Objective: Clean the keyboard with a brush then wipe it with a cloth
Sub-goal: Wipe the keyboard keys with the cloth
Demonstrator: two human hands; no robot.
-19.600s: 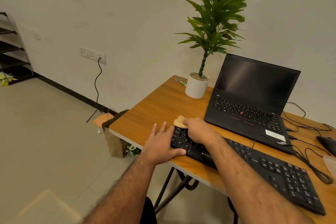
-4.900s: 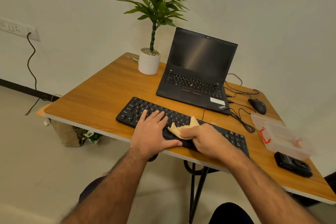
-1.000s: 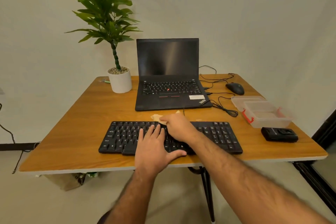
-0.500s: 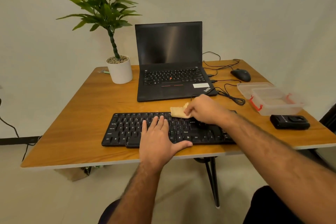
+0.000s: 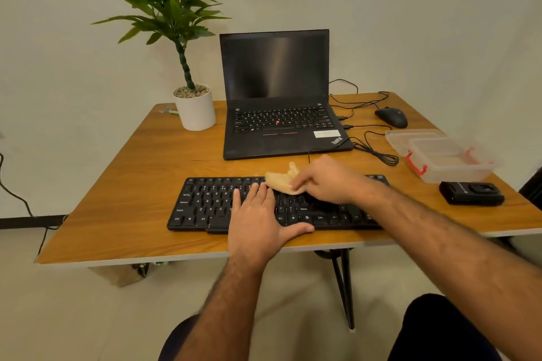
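A black keyboard [image 5: 205, 202] lies along the front of the wooden table [image 5: 140, 184]. My left hand [image 5: 261, 220] lies flat on its middle keys with straight fingers, thumb spread along the front edge. My right hand [image 5: 325, 182] holds a crumpled tan cloth [image 5: 281, 180] against the upper rows just right of centre. The cloth sticks out to the left of my fingers. My right hand and arm hide the keyboard's right part. No brush is in sight.
Behind the keyboard stands an open black laptop [image 5: 278, 97], with a potted plant [image 5: 195, 108] to its left. A mouse [image 5: 391, 116], cables [image 5: 372, 146], a clear plastic box [image 5: 443, 155] and a small black device [image 5: 470, 192] occupy the right side.
My right hand has slid the cloth a little along the upper key rows. My left hand stays flat on the keyboard. The view has shifted slightly.
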